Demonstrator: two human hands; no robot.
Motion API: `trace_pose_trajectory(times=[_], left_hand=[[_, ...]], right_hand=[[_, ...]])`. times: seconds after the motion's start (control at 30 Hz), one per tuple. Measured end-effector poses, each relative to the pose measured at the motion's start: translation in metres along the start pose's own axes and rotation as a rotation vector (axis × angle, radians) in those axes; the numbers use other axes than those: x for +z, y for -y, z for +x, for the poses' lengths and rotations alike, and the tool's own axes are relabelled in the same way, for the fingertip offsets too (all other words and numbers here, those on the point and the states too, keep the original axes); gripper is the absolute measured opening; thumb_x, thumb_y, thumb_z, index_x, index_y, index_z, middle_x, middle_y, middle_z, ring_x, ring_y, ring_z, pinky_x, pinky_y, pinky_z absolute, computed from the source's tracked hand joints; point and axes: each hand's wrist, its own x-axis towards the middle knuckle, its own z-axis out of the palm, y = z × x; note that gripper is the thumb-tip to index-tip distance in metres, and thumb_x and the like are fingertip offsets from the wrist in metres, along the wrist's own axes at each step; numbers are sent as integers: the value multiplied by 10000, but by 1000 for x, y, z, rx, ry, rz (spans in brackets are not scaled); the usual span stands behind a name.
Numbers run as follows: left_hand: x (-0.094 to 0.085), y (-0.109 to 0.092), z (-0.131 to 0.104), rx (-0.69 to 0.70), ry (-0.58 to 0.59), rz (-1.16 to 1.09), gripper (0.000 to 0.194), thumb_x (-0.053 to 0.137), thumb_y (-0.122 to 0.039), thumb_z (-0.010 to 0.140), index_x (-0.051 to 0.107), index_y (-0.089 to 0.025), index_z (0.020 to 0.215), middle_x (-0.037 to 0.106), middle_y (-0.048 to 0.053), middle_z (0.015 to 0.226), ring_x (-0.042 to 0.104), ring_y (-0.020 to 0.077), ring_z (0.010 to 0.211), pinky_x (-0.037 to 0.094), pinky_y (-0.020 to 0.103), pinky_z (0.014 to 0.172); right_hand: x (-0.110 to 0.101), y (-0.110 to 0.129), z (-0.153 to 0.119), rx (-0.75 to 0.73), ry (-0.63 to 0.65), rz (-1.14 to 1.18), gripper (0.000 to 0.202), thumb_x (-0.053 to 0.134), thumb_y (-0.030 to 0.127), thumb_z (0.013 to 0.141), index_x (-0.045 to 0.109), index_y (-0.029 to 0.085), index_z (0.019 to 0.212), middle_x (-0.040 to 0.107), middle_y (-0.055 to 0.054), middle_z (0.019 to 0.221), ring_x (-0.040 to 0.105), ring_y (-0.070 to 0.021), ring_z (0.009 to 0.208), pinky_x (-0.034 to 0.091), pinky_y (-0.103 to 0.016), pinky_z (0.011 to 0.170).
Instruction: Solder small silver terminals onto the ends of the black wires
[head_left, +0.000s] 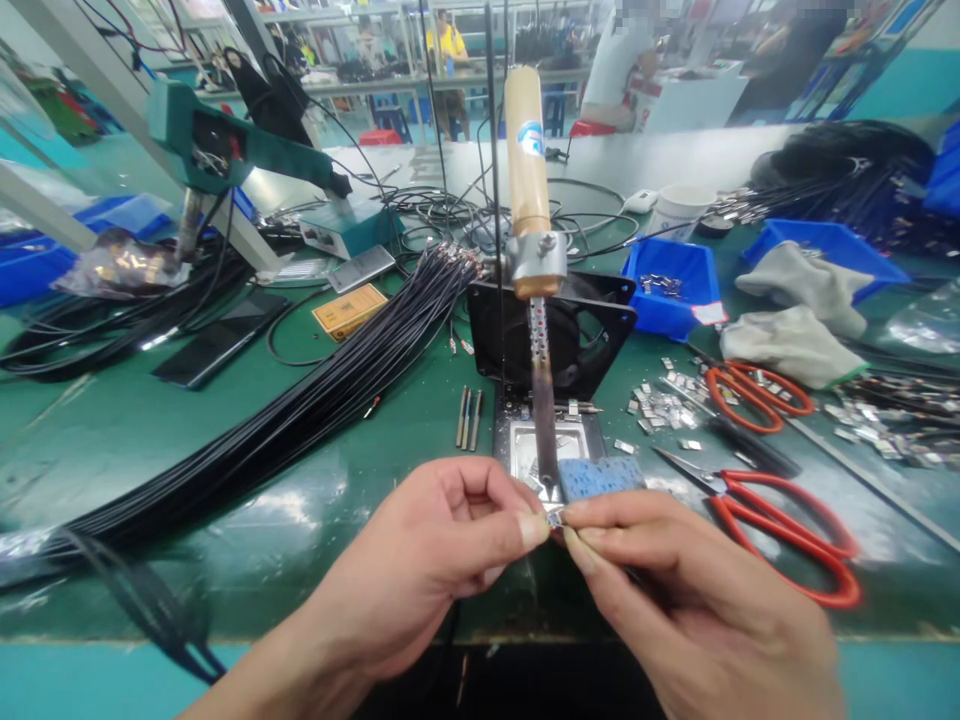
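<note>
Between the fingertips of both hands is a small metal connector [554, 519], just below the tip of an upright soldering iron [545, 420]. My left hand [450, 550] pinches it from the left, thumb against forefinger. From the other side my right hand [675, 570] grips it in the same way. The connector's far details are hidden by the fingers. A blue sponge [600, 478] lies right behind my right fingertips. The iron, with its wooden handle, points down over a metal tray [517, 450].
A bundle of black cables [300, 420] crosses the left side. Red-handled scissors [795, 530] lie at the right, near loose metal connectors [667, 405]. A black fan [577, 340] stands behind the iron. Blue bins [671, 280] and gloves [787, 345] sit farther back. People are in the background.
</note>
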Motion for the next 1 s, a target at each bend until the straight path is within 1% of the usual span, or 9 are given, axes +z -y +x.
trace_pose_trajectory(times=[0.23,0.33,0.47,0.67,0.8,1.0], left_hand=[[1,-3,2,-10,-6,-2,271,895,-274,742,672,-125,703,528,-50,614,324,46,502,172,208,440],[2,-4,3,-14,-5,-13,264,894,-267,744,674,-126,708,503,-62,587,312,49,501,163,210,442],[1,-6,3,-12,0,-20,261,893,-259,748,672,-127,704,502,-62,584,313,51,503,162,212,444],[2,-7,3,-18,-8,-31,260,895,-256,743,672,-129,708,505,-62,581,316,55,511,166,214,453],[2,-7,3,-21,-16,-31,260,898,-252,735,670,-129,706,512,-62,583,326,56,513,171,222,461],[3,-7,2,-28,-42,-17,300,911,-293,716,657,-135,691,519,-55,591,330,61,519,159,245,480]], right_hand=[[-3,0,0,34,22,-44,149,739,92,869,737,240,891,794,9,988,774,-124,858,640,-183,750],[-4,0,1,37,27,-47,150,733,90,870,738,240,878,797,4,970,776,-137,841,647,-202,733],[-4,0,4,38,26,-32,146,739,89,866,743,235,879,798,-7,966,778,-144,833,651,-206,720],[-3,0,5,39,14,2,148,739,87,867,748,234,874,795,4,950,774,-124,830,640,-177,728],[-3,-1,6,53,15,7,140,742,96,866,748,236,870,795,-1,955,777,-136,840,643,-190,724],[-3,-1,7,39,22,-20,127,744,110,871,748,237,870,802,-7,940,782,-151,826,654,-210,708]])
